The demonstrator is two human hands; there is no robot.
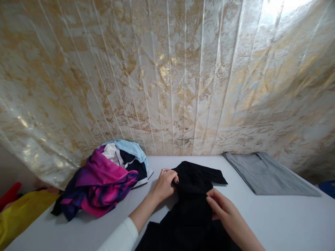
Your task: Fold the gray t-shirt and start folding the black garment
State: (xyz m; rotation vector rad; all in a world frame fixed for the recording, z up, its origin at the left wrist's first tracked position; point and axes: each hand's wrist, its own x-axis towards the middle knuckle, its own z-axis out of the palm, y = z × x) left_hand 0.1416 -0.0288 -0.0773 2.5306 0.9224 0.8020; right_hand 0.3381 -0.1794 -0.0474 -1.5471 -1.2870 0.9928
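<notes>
Black garment [192,209] lies on the white surface [282,219], low in view, a bit R of centre; its near end runs out of view at the bottom. Taking it as the clock centre: one black sleeve [209,172] points out flat toward approx 1 to 2 o'clock, rest is bunched & creased.

L hand [166,183], at its 10 o'clock, is clamped on the garment's edge, fingers curled over the cloth. R hand [222,205], at 3 o'clock, pinches the other edge btwn thumb & index finger. Cloth stretches btwn the two. L forearm has a white cuff [128,230]; R forearm is bare as far as it shows.

Near the L hand, at 9 to 10 o'clock, a heap of clothes [96,174]: pink-purple cloth [104,191] in front, w/ light blue cloth [134,149], white cloth [110,153] & navy cloth w/ white trim [141,170] behind it. Apart from the garment, at 2 to 3 o'clock, a grey garment [272,174] lies flat & folded, near the surface's far edge.

Further out at 9 o'clock: yellow cloth [28,212] & a red item [10,195]; at 3 o'clock, a blue item [327,188], partly cut off. 12 o'clock: shiny gold-silver curtain [167,76]; its printed marks are too faint to read.
</notes>
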